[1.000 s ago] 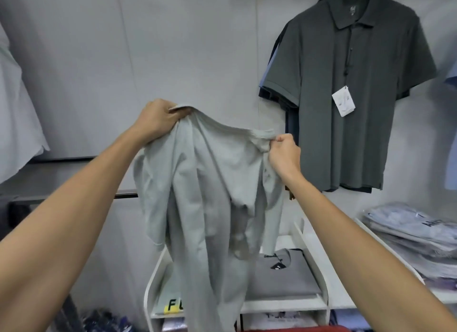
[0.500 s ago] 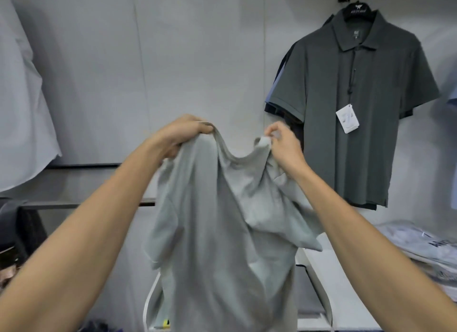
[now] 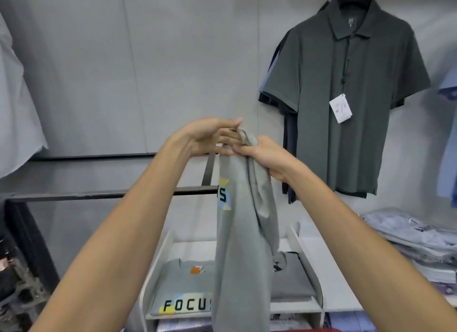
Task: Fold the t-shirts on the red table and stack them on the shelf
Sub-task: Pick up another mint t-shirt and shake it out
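Both hands meet at the top edge of the grey t-shirt (image 3: pixel 243 232): the right hand (image 3: pixel 265 156) has its fingers curled round a bunched handful of cloth, and the left hand (image 3: pixel 210 136) pinches the same edge beside it — how much cloth the left fingers really have is hard to tell. The shirt hangs lengthwise in a narrow drape, doubled along its middle, above the white shelf (image 3: pixel 158 267).

To fold well, the two shoulder seams should be matched before lowering, and the drape kept straight so the halves lie flush.

On the shelf lie a folded grey FOCUS shirt (image 3: pixel 183 289) and a darker folded shirt (image 3: pixel 291 279). A dark polo (image 3: pixel 351 89) hangs on the pale wall; bagged shirts (image 3: pixel 420 235) are stacked at right.
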